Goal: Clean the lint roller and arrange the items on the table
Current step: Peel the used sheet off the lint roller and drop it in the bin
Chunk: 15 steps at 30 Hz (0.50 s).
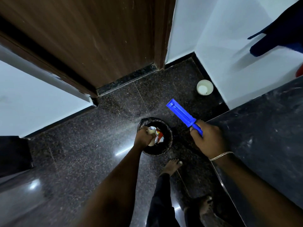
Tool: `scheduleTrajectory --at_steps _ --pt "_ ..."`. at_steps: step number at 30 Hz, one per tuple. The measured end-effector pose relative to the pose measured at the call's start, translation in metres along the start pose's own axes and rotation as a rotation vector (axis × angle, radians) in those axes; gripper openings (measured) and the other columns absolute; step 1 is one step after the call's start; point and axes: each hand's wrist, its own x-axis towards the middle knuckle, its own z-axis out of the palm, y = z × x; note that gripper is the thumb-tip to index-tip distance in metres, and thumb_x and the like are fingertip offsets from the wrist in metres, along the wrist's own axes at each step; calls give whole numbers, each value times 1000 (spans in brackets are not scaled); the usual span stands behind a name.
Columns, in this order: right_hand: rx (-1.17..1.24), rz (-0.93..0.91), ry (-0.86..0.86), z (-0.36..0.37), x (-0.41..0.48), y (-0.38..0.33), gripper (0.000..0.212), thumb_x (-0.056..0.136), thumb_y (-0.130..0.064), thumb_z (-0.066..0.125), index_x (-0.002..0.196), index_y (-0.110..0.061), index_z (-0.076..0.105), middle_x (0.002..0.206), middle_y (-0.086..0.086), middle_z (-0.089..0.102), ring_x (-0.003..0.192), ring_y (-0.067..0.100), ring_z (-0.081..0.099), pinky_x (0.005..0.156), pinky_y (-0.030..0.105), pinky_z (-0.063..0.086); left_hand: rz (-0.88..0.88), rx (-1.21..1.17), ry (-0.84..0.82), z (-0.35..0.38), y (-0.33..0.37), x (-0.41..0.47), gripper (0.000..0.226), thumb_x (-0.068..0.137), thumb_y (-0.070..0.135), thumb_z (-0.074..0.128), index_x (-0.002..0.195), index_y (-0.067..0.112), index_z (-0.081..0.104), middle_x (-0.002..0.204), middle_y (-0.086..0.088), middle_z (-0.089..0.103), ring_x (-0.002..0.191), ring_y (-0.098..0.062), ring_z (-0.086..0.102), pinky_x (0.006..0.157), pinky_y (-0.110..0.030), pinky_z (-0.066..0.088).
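My right hand (207, 140) grips the handle of a blue plastic lint roller frame (181, 115), which points up and to the left with no roll on it. My left hand (144, 136) is closed around a tan cardboard roll core (151, 134) and holds it over the mouth of a small dark waste bin (169, 145) on the floor. Inside the bin lie white and red-orange scraps (159, 136).
A dark stone counter (265, 136) runs along the right. A white cup (205, 87) stands on the speckled floor by the wall corner. A brown wooden door (91, 38) is ahead. My bare feet (172, 166) are just behind the bin. Dark blue cloth (282, 36) hangs at upper right.
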Motion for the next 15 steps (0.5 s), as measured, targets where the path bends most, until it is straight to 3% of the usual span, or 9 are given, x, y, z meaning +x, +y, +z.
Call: scheduleTrajectory --at_steps 3,7,15 --pt "-6 -13 -13 2 0 2 10 87 -24 65 91 -14 66 56 2 49 54 32 57 52 36 49 -5 -3 -11 3 0 10 54 86 24 78 133 7 56 132 -18 65 125 -33 60 100 -36 47" --pt "30 -25 -22 4 0 5 14 86 -27 62 90 -14 65 55 -4 42 49 21 44 51 32 48 15 -15 -62 -3 0 16 84 80 16 84 150 7 39 145 -16 57 135 -31 54 106 -35 44" --pt "107 17 -61 -5 -8 -3 12 87 -24 63 87 -12 63 56 -2 45 51 25 45 53 41 51 33 100 -39 -22 -12 -9 76 83 22 82 146 4 42 142 -21 55 131 -37 54 106 -43 47"
